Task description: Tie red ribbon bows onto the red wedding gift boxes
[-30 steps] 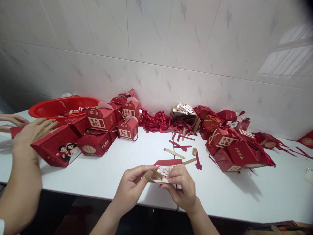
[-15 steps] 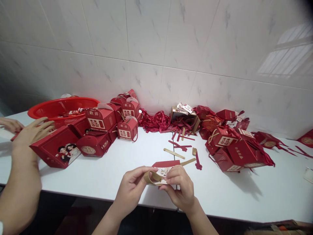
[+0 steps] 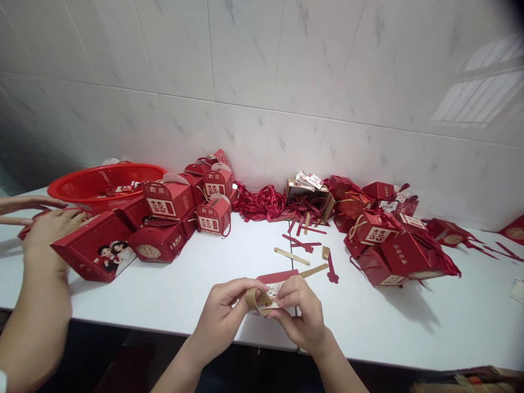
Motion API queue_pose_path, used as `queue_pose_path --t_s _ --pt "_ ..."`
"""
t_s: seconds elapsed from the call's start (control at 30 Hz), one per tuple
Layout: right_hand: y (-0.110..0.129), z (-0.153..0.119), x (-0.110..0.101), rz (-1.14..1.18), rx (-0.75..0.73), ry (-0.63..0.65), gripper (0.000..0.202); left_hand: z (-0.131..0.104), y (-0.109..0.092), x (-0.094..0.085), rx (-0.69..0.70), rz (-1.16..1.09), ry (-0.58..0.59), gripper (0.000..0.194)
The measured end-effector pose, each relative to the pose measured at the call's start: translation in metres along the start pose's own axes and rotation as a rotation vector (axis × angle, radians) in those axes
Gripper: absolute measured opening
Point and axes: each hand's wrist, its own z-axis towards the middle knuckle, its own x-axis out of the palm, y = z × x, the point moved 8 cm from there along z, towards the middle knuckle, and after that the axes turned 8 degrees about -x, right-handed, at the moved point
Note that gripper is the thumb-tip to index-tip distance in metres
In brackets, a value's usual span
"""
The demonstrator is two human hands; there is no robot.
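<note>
At the table's front edge, my left hand [image 3: 223,311] is closed with thumb and fingers around a curled gold strip [image 3: 252,298]. The strip bends into a loop. My right hand [image 3: 305,311] pinches at the strip's other end, against a small red box [image 3: 278,274] with a white printed side. Its fingertips hide the exact contact point, and much of the box is covered by both hands. Just beyond the box lie flat gold strips [image 3: 292,256] and a dark red strip with a flower-shaped end [image 3: 332,267].
Finished red boxes [image 3: 167,199] are stacked left, and more boxes [image 3: 397,248] pile up right. Between them sit a heap of red ribbons [image 3: 262,202] and an open box of strips [image 3: 327,204]. Another person's hands [image 3: 53,229] work near a red plastic basket [image 3: 73,185].
The gold loop has turned and shifted slightly right, while both my hands keep their grip. The other person's hands on the left have moved lower and closer to a red box.
</note>
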Motion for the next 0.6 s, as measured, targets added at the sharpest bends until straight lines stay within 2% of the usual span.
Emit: queue_pose_path --t_s 0.17,0.27,0.43,0.6 --pt "0.000 -0.002 -0.002 0.012 0.018 -0.048 0.011 -0.004 -0.012 0.008 0.202 0.051 0.168 0.020" --pt "0.004 -0.003 -0.003 0.009 -0.017 -0.077 0.012 -0.007 -0.013 0.008 0.274 0.041 0.193 0.019" --pt "0.010 0.002 -0.004 0.004 -0.047 -0.086 0.016 -0.012 -0.009 0.006 0.297 -0.045 0.184 0.017" --pt "0.012 0.004 -0.009 0.019 -0.062 -0.085 0.014 -0.012 -0.009 0.009 0.317 0.004 0.189 0.029"
